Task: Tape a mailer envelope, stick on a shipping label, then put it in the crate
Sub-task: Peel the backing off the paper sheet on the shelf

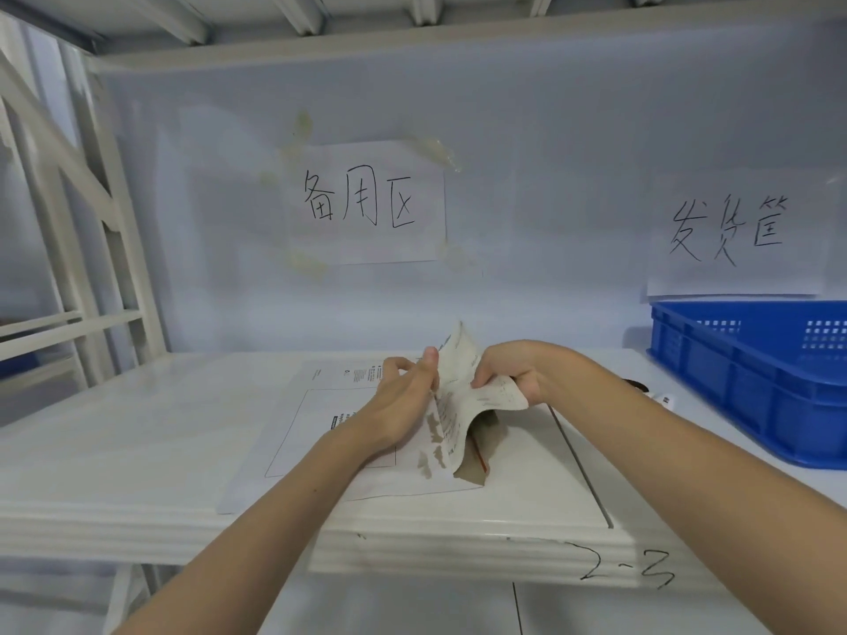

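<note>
Two hands meet over the white mailer envelope (321, 433), which lies flat on the tabletop (137, 433) and serves here as the landmark. Well to the left of the envelope stands a white rack frame (87, 249). On the wall behind the envelope hangs a handwritten paper sign (366, 203).

Above the envelope's right part, the left hand (403, 401) has its thumb and fingers pinching one edge of the shipping label (463, 405). The right hand (513, 378), just to the right of it, is curled around the label's other edge. The label is lifted and curled between them, printed face partly showing, and its lower corner droops toward the envelope; whether it touches cannot be told. It looks as though the backing is being peeled away, though the layers cannot be told apart clearly.

Judging by this, the task is about midway: the label is not yet stuck down, and the envelope is not yet in the crate. Whether tape is already on the envelope cannot be seen.

Well to the right of the envelope sits the blue plastic crate (751, 382), under a second handwritten sign (728, 231). Between envelope and crate lies a small dark-and-white object (655, 394), too small to identify.
</note>
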`<state>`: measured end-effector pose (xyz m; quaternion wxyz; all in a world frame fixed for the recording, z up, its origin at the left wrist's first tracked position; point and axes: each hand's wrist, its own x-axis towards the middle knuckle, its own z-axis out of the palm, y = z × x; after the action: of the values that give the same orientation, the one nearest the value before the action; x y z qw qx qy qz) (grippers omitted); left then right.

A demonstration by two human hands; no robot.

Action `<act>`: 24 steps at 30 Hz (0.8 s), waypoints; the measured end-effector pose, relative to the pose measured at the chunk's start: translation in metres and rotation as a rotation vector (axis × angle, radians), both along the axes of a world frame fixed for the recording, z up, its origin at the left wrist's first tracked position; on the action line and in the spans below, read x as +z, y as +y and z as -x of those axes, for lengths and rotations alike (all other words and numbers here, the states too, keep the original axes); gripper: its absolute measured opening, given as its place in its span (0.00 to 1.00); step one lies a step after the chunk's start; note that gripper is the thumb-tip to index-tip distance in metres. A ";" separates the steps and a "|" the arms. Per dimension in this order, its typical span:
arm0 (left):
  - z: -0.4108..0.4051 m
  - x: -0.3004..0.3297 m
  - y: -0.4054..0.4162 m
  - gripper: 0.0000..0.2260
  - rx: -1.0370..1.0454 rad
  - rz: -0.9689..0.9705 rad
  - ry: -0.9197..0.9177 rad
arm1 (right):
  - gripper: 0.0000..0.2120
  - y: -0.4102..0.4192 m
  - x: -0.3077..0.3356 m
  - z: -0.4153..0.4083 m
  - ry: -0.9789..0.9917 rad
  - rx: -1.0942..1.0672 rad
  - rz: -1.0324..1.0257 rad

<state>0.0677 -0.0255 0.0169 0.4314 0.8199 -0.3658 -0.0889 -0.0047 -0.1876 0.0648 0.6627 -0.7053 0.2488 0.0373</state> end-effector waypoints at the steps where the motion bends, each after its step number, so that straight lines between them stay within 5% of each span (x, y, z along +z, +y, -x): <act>1: -0.001 0.002 0.003 0.29 0.011 0.036 0.034 | 0.17 0.000 -0.002 -0.001 0.006 -0.019 0.004; 5: -0.023 0.013 0.031 0.20 0.092 0.003 -0.094 | 0.12 0.000 -0.002 0.006 0.049 -0.012 0.033; 8: -0.046 0.011 0.062 0.30 0.074 -0.063 -0.088 | 0.13 -0.001 -0.003 0.010 0.050 0.009 0.002; 11: -0.057 -0.004 0.074 0.45 0.132 -0.457 -0.329 | 0.16 0.000 -0.007 0.010 0.025 0.024 -0.015; 13: -0.061 -0.011 0.073 0.48 0.152 -0.555 -0.344 | 0.19 0.000 -0.008 0.010 0.015 0.044 -0.019; 24: -0.039 -0.006 0.068 0.33 0.069 -0.496 -0.214 | 0.17 0.012 -0.006 0.014 0.068 -0.019 0.020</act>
<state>0.1068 0.0427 0.0108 0.1789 0.9172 -0.3483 -0.0738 -0.0182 -0.1761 0.0585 0.6472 -0.7077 0.2785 0.0525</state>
